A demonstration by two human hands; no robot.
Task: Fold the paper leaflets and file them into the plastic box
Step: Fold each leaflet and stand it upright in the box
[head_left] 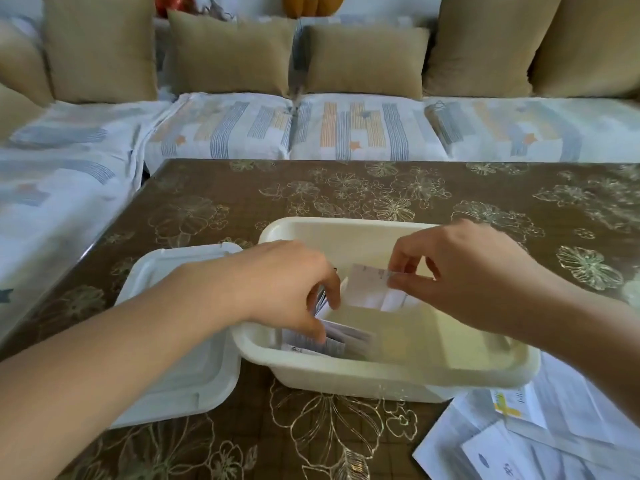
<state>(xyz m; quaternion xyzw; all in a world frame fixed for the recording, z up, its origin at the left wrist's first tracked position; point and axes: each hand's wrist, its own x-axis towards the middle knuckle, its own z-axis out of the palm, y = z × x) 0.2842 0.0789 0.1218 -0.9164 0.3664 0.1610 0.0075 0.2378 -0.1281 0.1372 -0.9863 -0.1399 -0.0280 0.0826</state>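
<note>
- Clock dirs: 12 = away from the person, twd the sofa (pixel 346 133).
- plastic box (pixel 381 375): cream, open top, on the table (pixel 214 202) near its 6 o'clock edge, approx mid-view; long side runs 9–3.
- lid (pixel 187 375): lies flat on the table at the box's 9 o'clock. Its edge meets the box rim; touching or tucked under, can't tell.
- L hand (pixel 287 282): comes in from 8 o'clock over the lid, fingers curled down into the box's 9 o'clock end, gripping the filed leaflets (pixel 337 339) betw thumb & fingers.
- Filed leaflets: white w/ print, a small bundle standing/leaning on edge by the box's 9 o'clock wall.
- R hand (pixel 460 271): comes in from 4 o'clock, held over the box's 12–1 part. Thumb & forefinger pinch the folded leaflet (pixel 367 285) at its top R corner.
- Folded leaflet: white, faint print, hangs upright w/ its lower edge inside the box near the 12 o'clock wall. Whether it reaches the box floor, can't tell. L fingertips are just beside it at its 9 o'clock.
- loose sheets (pixel 519 441): unfolded printed pile, flat on the table at the box's 4–5 o'clock, partly hidden by the R forearm; one has a yellow-green mark.
- Sofa: striped cover, wraps the table at 12 & 9; tan cushions (pixel 232 53) along its back.
</note>
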